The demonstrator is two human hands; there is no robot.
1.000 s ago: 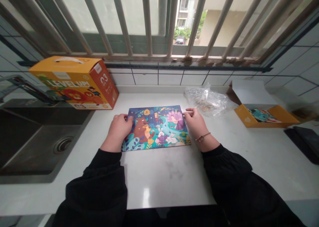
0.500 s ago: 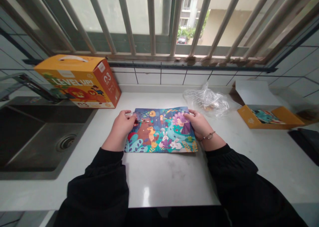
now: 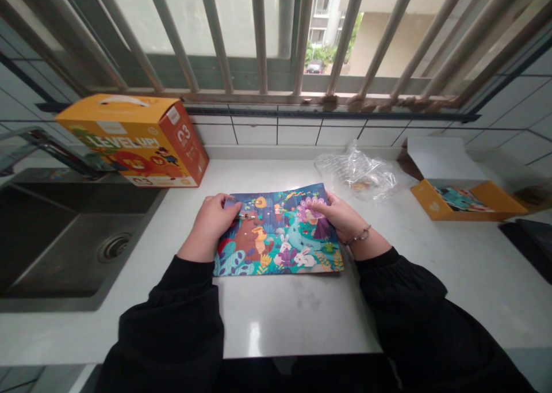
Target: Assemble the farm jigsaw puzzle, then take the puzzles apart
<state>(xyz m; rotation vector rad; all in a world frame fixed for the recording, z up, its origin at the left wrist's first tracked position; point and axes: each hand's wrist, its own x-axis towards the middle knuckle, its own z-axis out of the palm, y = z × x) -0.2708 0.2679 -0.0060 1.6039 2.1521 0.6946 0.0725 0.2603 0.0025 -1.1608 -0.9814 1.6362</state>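
A colourful jigsaw puzzle [image 3: 276, 237], printed with a bear, rabbits and a peacock, is in front of me with fine joint lines across it. My left hand [image 3: 212, 223] grips its left edge, thumb on top and fingers mostly hidden behind. On the right edge, my right hand [image 3: 340, 217] holds it the same way, thumb over the peacock. The sheet is tilted toward me, its far edge uneven with the right corner higher. A small gap shows in the picture near the bear's head.
An orange carry box [image 3: 133, 142] stands at the back left beside the dark sink [image 3: 56, 249]. Crumpled clear plastic [image 3: 362, 174] lies behind my right hand. An open yellow box [image 3: 435, 206] with printed pieces sits farther right, near a black object [image 3: 532, 246]. Window bars rise behind the counter [image 3: 297, 312].
The puzzle's near edge has come a little closer to me and its face tilts more toward me. Both thumbs have slid further in over the picture.
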